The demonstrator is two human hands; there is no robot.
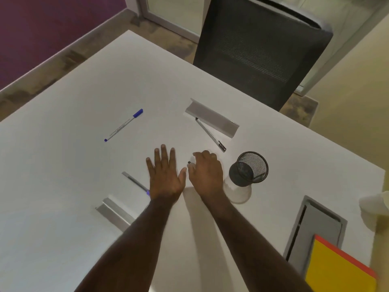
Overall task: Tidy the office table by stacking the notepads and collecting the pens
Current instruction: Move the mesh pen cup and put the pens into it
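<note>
Take the mesh pen cup (249, 168) as your landmark. Your right hand (205, 172) is just left of it, fingers curled down over a small dark-tipped thing on the bench (63, 228), probably a pen; its black end peeks out at the thumb side. Whether that grip has truly closed on it I cannot tell, since the hand hides most of it. Your left hand (165, 175) lies flat and spread, further left of the cup, its grip wide and holding nothing.

To do this pick well, pinch the barrel near its middle so it lifts level, then carry it the short way right and drop it tip-down into the cup; the cup looks light, so avoid knocking its rim.

Three pens remain loose: the black-capped pen (210, 133) just beyond the cup, leaning against a grey strip (212, 118); the blue-capped pen (124, 124) well to the far left of the cup; and a grey pen (135, 181) left of the cup, its end partly under your left wrist. Lift that hand clear before reaching for it. The yellow notepad (336, 268) lies near you, right of the cup.
</note>
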